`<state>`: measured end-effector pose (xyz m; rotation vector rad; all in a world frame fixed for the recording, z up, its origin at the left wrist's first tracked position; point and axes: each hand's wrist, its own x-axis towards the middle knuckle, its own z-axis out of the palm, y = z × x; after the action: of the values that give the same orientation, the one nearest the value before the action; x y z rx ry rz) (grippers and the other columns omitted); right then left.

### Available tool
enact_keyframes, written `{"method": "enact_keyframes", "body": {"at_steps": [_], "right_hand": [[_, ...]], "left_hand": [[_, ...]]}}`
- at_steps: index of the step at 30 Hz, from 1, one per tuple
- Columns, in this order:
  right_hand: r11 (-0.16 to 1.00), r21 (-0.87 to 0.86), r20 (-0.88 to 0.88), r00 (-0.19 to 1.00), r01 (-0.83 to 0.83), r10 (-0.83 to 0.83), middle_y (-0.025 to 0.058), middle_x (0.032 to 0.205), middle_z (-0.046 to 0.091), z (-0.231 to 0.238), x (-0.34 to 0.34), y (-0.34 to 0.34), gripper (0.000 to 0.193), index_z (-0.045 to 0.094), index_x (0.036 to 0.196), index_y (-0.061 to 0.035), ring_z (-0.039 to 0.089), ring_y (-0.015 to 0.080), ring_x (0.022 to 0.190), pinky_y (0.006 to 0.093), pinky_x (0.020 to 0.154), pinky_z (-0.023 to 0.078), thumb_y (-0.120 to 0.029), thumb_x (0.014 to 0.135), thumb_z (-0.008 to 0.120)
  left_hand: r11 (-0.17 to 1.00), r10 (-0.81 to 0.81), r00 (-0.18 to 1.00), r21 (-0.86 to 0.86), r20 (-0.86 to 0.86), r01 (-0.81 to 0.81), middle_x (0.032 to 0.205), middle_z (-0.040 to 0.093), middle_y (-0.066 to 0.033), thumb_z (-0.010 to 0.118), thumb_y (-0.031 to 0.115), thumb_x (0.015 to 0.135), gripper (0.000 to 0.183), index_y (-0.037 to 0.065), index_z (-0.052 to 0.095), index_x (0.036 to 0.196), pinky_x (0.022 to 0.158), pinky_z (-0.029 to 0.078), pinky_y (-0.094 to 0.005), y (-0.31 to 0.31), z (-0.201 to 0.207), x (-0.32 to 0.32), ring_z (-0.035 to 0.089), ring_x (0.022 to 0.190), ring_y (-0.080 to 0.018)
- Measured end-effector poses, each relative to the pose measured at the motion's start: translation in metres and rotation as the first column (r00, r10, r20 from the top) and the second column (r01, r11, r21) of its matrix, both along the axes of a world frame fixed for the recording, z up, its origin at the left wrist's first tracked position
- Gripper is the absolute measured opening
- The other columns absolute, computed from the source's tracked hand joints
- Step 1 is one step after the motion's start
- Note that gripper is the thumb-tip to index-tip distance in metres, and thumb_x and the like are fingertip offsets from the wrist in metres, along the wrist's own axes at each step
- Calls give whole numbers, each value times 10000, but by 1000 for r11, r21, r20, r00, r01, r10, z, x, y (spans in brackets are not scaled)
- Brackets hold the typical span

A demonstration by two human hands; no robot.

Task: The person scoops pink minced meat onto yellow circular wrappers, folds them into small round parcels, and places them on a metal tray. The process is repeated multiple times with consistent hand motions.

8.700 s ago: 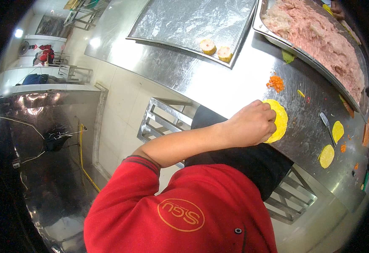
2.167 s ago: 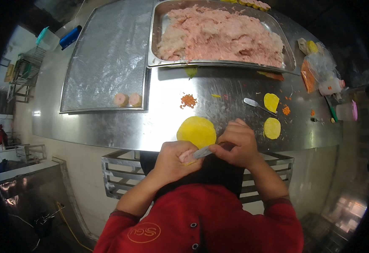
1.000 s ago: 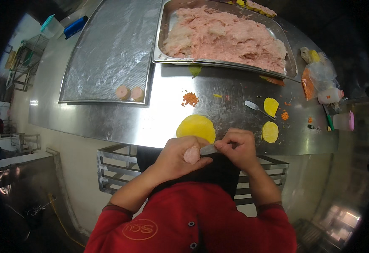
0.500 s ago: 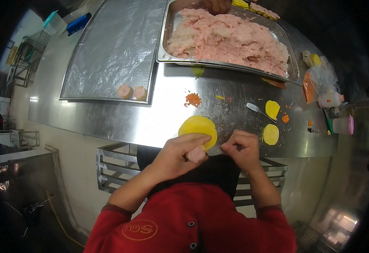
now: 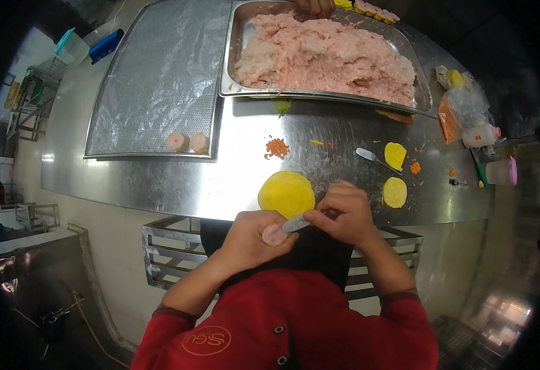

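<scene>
So the right hand [image 5: 346,213] has its fingers pinching a small spatula [image 5: 296,224], long axis slanting left onto the meat-filled piece [image 5: 274,235]. Left hand [image 5: 245,238] is closest, fingers curled around that piece, just body-side of the yellow disc [image 5: 286,193]. Both forearms angle inward, also body-side of it.

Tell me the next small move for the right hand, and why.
Probably a light sweep of the flat-bladed tool across the pink filling: the right hand holds the tool with its blade tip at the filling's edge, and the left hand is curled around the filling, leaving its pink face exposed.
</scene>
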<state>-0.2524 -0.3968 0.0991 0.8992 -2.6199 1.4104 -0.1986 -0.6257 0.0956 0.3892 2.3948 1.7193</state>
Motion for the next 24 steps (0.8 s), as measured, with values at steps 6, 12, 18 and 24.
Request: {"method": "enact_keyframes", "body": {"at_steps": [6,12,18,24], "right_hand": [[999,40,14,1000,-26,25,57,632,626,-3,3,-4,310,662,676,-76,623,246,588,370,621,459,-258,788,887],[1000,-1,-75,997,-14,14,46,615,574,-5,6,-7,262,651,674,-66,543,234,542,355,591,418,-175,770,869],[990,-19,104,985,141,-139,53,615,564,-4,4,5,240,679,703,-47,527,191,537,336,585,416,-181,789,859],[999,-37,120,993,16,-11,26,649,611,5,-1,18,259,702,719,-77,574,178,582,339,635,426,-236,806,886]], "left_hand": [[1000,11,997,-17,-77,-12,777,711,-112,863,142,779,191,70,710,867,627,551,-369,4,-2,-3,709,681,-300],[1000,-8,998,-10,-62,7,793,714,-112,856,153,791,214,76,730,947,656,567,-373,5,-2,-6,718,713,-312],[999,43,999,-12,-28,-43,977,738,-120,851,119,798,311,63,732,1080,772,573,-366,3,0,-5,732,882,-289],[998,-33,985,46,-172,42,1097,738,-120,866,71,789,289,34,711,1030,861,553,-323,1,-1,-13,726,1029,-234]]}}
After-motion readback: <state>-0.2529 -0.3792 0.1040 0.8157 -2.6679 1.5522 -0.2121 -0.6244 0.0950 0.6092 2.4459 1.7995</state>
